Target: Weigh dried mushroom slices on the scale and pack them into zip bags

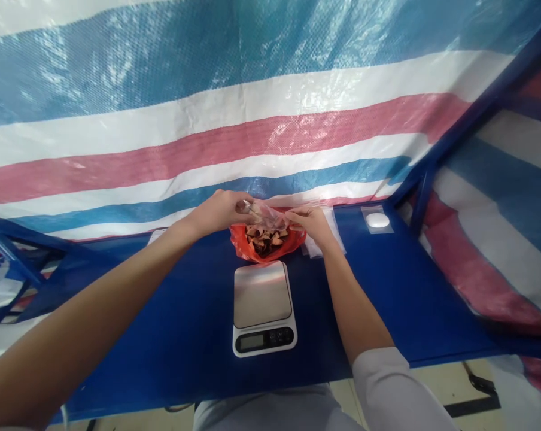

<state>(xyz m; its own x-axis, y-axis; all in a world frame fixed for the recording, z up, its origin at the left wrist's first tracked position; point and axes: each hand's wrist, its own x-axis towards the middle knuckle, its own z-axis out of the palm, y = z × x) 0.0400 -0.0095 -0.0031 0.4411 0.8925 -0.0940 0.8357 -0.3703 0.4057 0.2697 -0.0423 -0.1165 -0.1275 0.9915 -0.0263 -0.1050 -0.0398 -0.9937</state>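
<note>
Both hands meet over a red plastic bag (274, 256) that stands open at the back of the table. Inside it lie brown and tan dried pieces (266, 240), of a kind I cannot make out. Between my hands is a clear plastic bag (273, 214), above the pieces. My left hand (225, 211) grips its left side with closed fingers. Thumb and fingers of my right hand (309, 220) pinch its right side. Whether the clear bag holds anything is hard to tell. Just in front of the red bag sits a white digital kitchen scale (262, 296) with a bare metal plate.
Flat clear plastic bags (332, 230) lie right of the red bag. Farther right, a white rounded object (377, 220) rests on a clear sheet. Striped sheeting (234, 137) hangs behind the blue table (176, 323), and blue frame bars (425, 179) flank it.
</note>
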